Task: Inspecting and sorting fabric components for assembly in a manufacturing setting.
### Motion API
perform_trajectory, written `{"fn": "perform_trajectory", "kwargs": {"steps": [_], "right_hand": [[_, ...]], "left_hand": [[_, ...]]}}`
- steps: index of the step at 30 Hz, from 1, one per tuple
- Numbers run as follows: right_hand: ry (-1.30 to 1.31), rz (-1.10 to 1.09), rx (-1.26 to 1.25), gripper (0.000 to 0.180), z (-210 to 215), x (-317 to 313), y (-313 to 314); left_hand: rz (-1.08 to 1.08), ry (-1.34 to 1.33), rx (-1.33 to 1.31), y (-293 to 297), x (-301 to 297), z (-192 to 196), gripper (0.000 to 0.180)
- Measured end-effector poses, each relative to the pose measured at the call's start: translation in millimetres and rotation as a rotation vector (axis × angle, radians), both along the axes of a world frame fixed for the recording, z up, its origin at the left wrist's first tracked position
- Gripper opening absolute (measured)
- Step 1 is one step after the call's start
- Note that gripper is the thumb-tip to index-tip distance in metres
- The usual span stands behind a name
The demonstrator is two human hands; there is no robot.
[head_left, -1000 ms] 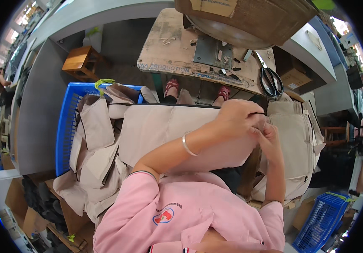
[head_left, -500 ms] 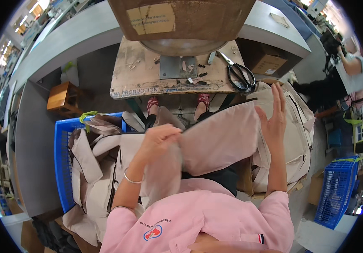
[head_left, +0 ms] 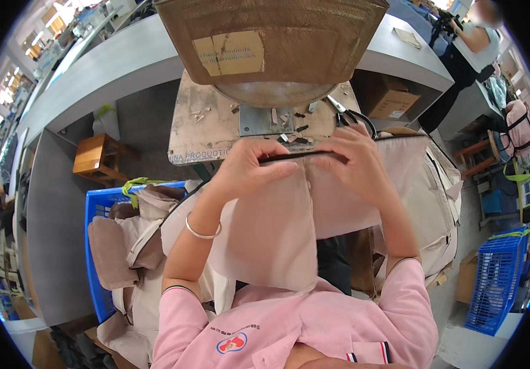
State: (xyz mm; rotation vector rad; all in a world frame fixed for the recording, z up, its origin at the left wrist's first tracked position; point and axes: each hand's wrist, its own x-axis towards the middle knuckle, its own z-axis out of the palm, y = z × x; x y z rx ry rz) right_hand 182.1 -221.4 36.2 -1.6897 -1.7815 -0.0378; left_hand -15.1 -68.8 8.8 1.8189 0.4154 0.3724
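A beige fabric piece [head_left: 271,230] with a black edging strip hangs in front of me, a fold or seam running down its middle. My left hand [head_left: 249,171] pinches the black top edge between thumb and fingers. Close by on the right, my right hand [head_left: 357,163] grips the same edge, fingers bent over it. The cloth drops toward my lap. Its left part reaches toward a blue plastic basket [head_left: 97,289] of beige and brown pieces, and its right part lies over a stack of beige fabric pieces [head_left: 434,212].
Ahead stands a worn wooden work surface [head_left: 200,132] with a metal plate [head_left: 255,121], scraps and black-handled scissors [head_left: 358,117], partly hidden by my right hand. A brown machine housing [head_left: 302,46] overhangs it. A wooden stool [head_left: 97,161] is left; another blue basket [head_left: 495,286] and a person [head_left: 477,46] are right.
My right hand has come inward from an open, raised pose and taken hold of the black edge. My left hand has risen, and the fabric is now spread out before me.
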Motion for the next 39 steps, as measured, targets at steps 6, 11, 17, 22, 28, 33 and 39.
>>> {"fn": "perform_trajectory", "kwargs": {"steps": [6,11,17,22,28,33,39], "right_hand": [[0.153,0.000,-0.098,0.021,-23.3,27.3,66.7],[0.528,0.095,-0.139,0.023,-43.3,35.7,94.4],[0.606,0.028,-0.136,0.030,-36.1,33.9,103.2],[0.712,0.036,-0.122,0.030,-37.6,35.1,102.8],[0.541,-0.131,0.120,0.031,-33.9,40.9,101.4],[0.153,-0.324,-0.164,0.020,9.6,55.8,59.2],[-0.287,-0.549,0.049,0.022,11.1,89.4,-34.7]], "left_hand": [[0.069,0.039,-0.005,52.8,9.2,-3.8,0.018],[0.112,0.040,-0.209,79.8,17.9,-9.7,0.017],[0.155,-0.088,-0.361,91.1,25.7,-7.8,0.031],[0.209,-0.113,-0.368,88.2,27.1,-4.9,0.025],[0.224,-0.202,-0.376,101.5,25.9,-5.0,0.019],[0.232,-0.094,-0.167,99.6,-2.6,-10.7,0.018],[0.269,-0.155,0.232,11.1,1.3,-47.1,0.024]]}}
